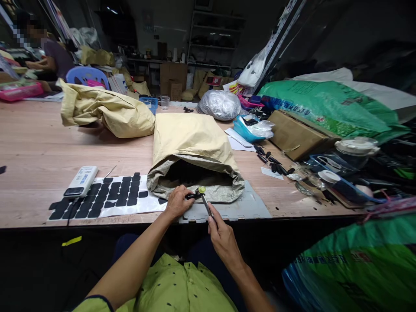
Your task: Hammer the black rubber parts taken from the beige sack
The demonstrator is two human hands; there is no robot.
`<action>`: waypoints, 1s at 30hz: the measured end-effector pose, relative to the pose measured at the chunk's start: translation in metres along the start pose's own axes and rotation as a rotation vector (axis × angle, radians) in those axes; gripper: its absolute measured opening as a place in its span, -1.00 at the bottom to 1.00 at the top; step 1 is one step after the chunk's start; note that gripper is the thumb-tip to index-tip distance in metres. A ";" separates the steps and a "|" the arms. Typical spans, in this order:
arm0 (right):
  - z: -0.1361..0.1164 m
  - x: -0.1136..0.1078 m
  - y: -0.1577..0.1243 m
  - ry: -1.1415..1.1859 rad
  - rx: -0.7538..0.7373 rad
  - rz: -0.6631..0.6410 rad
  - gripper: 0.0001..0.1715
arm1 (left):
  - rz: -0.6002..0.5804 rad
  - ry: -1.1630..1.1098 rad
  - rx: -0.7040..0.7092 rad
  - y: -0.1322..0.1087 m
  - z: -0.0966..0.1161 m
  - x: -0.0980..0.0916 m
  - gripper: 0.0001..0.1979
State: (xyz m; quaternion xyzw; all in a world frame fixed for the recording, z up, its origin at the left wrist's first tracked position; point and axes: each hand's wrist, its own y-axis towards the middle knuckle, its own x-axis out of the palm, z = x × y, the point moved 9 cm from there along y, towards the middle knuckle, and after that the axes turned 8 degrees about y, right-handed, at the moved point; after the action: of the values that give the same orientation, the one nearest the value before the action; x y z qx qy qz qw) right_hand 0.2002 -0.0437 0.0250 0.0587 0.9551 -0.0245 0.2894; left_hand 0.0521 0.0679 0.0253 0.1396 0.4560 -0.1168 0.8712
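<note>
- Head view: the left hand (177, 201) is at the near edge of the wooden table (39, 151), fingers pinched narrow on a small black part (191, 196).
- The right hand (223, 237) sits just off the table edge, fingertips closed tight on the lower end of a slim dark tool (206, 205).
- The tool slants up and away from the right hand, and its yellow-green tip (202, 190) meets the black part, right at the left fingertips.
- All this hangs over a grey mat (250, 207), directly in front of the gaping mouth of an open tan sack (191, 138). The sack's inside is dark, so its contents can't be made out.
- Just left of the left hand there's a white sheet (143, 207) covered in rows of black square pads (107, 194).
- A white handheld device (81, 181) rests on the sheet's far left corner.
- Further back, a second tan sack (107, 110) lies crumpled, with a clear plastic cup (165, 102) and a shiny tied plastic bag (220, 104) beyond the open one.
- To the right, loose black pieces (269, 158) are scattered beside a cardboard box (295, 134), with a big green woven sack (325, 104) behind it.
- Far left, another person (52, 58) is seated at the table, well apart from these hands.
</note>
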 end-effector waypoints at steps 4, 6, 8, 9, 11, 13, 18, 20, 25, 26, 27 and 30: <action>0.018 -0.027 0.010 -0.119 0.142 0.082 -0.33 | 0.019 -0.001 0.005 -0.001 -0.001 0.000 -0.82; 0.029 -0.035 0.013 -0.198 0.203 0.087 -0.34 | 0.020 -0.001 0.011 -0.001 -0.002 0.000 -0.82; 0.038 -0.037 0.015 -0.242 0.226 0.082 -0.35 | 0.011 0.000 0.015 -0.002 -0.002 0.001 -0.83; 0.041 -0.037 0.016 -0.252 0.225 0.084 -0.35 | 0.005 0.001 0.019 -0.002 -0.002 0.001 -0.84; 0.044 -0.036 0.015 -0.279 0.227 0.100 -0.36 | -0.002 0.003 0.032 -0.002 -0.002 0.002 -0.84; 0.046 -0.034 0.014 -0.319 0.232 0.112 -0.37 | -0.005 0.008 0.049 -0.001 -0.001 0.002 -0.84; 0.048 -0.028 0.010 -0.383 0.225 0.114 -0.37 | -0.060 -0.006 0.096 -0.005 0.002 -0.001 -0.82; 0.049 -0.027 0.009 -0.390 0.228 0.119 -0.37 | -0.098 -0.045 0.155 -0.018 0.008 -0.005 -0.83; 0.045 -0.027 0.007 -0.405 0.199 0.135 -0.38 | -0.206 -0.028 0.305 -0.070 0.018 -0.015 -0.87; 0.045 -0.027 0.007 -0.409 0.200 0.134 -0.38 | -0.228 0.011 0.318 -0.080 0.018 -0.015 -0.86; 0.045 -0.027 0.007 -0.413 0.205 0.133 -0.38 | -0.243 0.056 0.329 -0.088 0.018 -0.014 -0.86; 0.046 -0.027 0.007 -0.425 0.219 0.130 -0.37 | -0.228 0.201 0.365 -0.103 0.016 -0.008 -0.86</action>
State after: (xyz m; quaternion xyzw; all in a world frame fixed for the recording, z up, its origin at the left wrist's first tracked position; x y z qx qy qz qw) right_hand 0.2486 -0.0434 0.0020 0.1446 0.8585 -0.1208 0.4769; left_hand 0.0260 -0.0329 0.0270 0.2532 0.5247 -0.2803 0.7629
